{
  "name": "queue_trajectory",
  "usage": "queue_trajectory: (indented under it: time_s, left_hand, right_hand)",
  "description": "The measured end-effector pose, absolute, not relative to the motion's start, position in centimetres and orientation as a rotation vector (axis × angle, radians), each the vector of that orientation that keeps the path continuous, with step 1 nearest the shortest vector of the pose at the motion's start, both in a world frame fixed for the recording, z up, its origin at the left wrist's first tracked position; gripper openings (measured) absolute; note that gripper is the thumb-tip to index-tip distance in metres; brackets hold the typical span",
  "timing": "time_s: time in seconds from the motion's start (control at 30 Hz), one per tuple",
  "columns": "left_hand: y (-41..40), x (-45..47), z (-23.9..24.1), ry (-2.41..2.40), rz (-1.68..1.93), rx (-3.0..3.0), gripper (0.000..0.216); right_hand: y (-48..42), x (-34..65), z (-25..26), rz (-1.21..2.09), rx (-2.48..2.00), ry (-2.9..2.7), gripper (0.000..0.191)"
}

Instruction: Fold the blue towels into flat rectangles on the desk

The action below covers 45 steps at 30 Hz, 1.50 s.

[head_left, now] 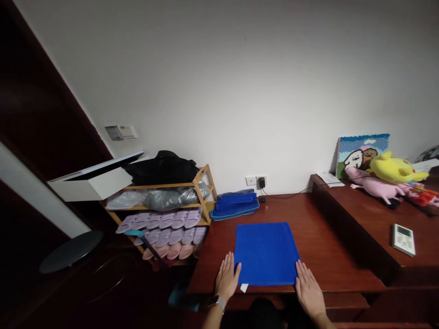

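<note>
A blue square cloth point(265, 253) lies spread flat on the reddish-brown wooden table point(325, 256), with a small white tag point(244, 288) sticking out at its near left corner. My left hand point(227, 276), with a watch on the wrist, rests palm down at the cloth's left edge, fingers stretched forward. At the near right corner my right hand point(308, 288) also lies flat, its fingertips by the cloth's edge. Neither hand grasps anything. Toward the wall sits a folded stack of blue cloths point(236, 204).
Left of the table stands a wooden rack point(202, 192) with lilac and pink slippers, a black bag point(164, 167) and a white box point(92, 183). A raised surface at right holds plush toys point(380, 183), a picture and a white device point(404, 239). A charger point(262, 182) is plugged into the wall.
</note>
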State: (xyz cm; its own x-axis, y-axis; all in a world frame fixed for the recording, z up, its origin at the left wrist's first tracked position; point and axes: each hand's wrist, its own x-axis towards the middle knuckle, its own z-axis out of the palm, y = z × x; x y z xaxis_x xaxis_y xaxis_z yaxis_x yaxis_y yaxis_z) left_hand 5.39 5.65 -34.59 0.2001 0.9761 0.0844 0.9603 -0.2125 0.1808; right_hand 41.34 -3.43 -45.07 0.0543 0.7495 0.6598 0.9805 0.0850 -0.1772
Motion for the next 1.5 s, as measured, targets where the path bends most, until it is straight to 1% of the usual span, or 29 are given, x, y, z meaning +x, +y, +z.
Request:
queue_trajectory:
  time_s: [0.17, 0.27, 0.4, 0.5, 0.7, 0.9, 0.97, 1.1, 1.2, 1.27, 1.37, 1.5]
  left_hand:
    - [5.6, 3.3, -36.6, 1.867, 0.488, 2.48, 0.066]
    - [5.7, 3.4, -37.2, 1.853, 0.573, 2.516, 0.062]
    - [5.7, 3.3, -37.0, 1.792, 0.571, 2.564, 0.061]
    - [5.5, 3.2, -36.7, 1.77, 0.532, 2.58, 0.06]
    - [5.4, 3.1, -36.5, 1.763, 0.514, 2.594, 0.059]
    - [6.0, 3.8, -35.9, 1.864, 0.577, 2.483, 0.058]
    - [6.4, 6.4, -35.2, 1.832, 0.616, 2.513, 0.058]
    - [7.0, 16.4, -34.0, 1.457, 0.544, 2.678, 0.059]
    - [7.2, 24.2, -34.2, 1.295, 0.463, 2.674, 0.061]
    - [7.4, 27.1, -34.8, 1.259, 0.407, 2.657, 0.062]
    - [8.0, 27.2, -35.6, 1.273, 0.354, 2.656, 0.063]
    - [9.4, 21.1, -35.8, 1.426, 0.327, 2.625, 0.066]
  right_hand:
    - [-3.5, 41.7, -45.0, -0.196, -1.849, -1.78, 0.064]
    - [-2.1, 41.9, -42.9, -0.068, -1.937, -1.794, 0.064]
    - [1.7, 42.0, -39.1, 0.098, -2.01, -1.866, 0.066]
    - [4.4, 42.0, -38.2, 0.195, -2.06, -1.887, 0.067]
    - [5.5, 42.2, -39.9, 0.214, -2.06, -1.839, 0.068]
    - [5.6, 42.0, -39.8, 0.222, -2.052, -1.827, 0.068]
    - [5.7, 42.0, -39.8, 0.224, -2.043, -1.826, 0.067]
    - [5.8, 42.1, -40.1, 0.238, -2.021, -1.826, 0.066]
    - [5.8, 42.4, -40.5, 0.226, -2.008, -1.872, 0.065]
    - [5.8, 42.5, -40.7, 0.211, -2.007, -1.909, 0.064]
    - [5.9, 42.4, -40.5, 0.212, -2.031, -1.91, 0.065]
    - [5.8, 42.1, -39.9, 0.233, -2.052, -1.841, 0.066]
